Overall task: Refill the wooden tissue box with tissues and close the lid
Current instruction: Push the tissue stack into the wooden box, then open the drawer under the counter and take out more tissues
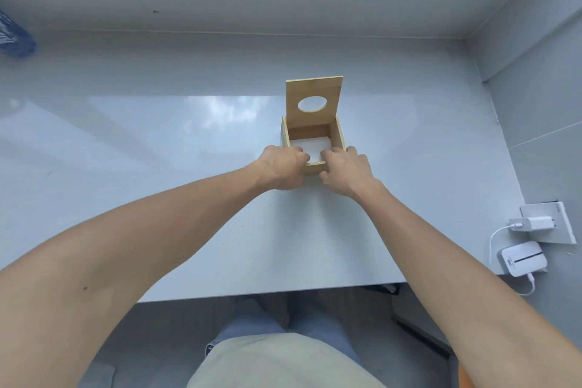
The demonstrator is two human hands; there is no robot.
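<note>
A square wooden tissue box [340, 135] stands on the white table [189, 198], right of centre. Its lid [315, 88], with a round hole, stands upright at the far side. White tissues [311, 145] lie flat inside the box. My left hand [283, 168] is at the near left corner, fingers curled over the front rim onto the tissues. My right hand [345, 172] is at the near right corner, fingers likewise reaching over the rim into the box. The fingertips of both hands nearly meet above the tissues.
A blue plastic bottle [14, 35] lies at the far left edge. At the right, a wall socket [548, 224] holds a white charger [532, 224], with a small white device [522, 258] and cable below it. Walls close the back and right side. My legs show below the table's front edge.
</note>
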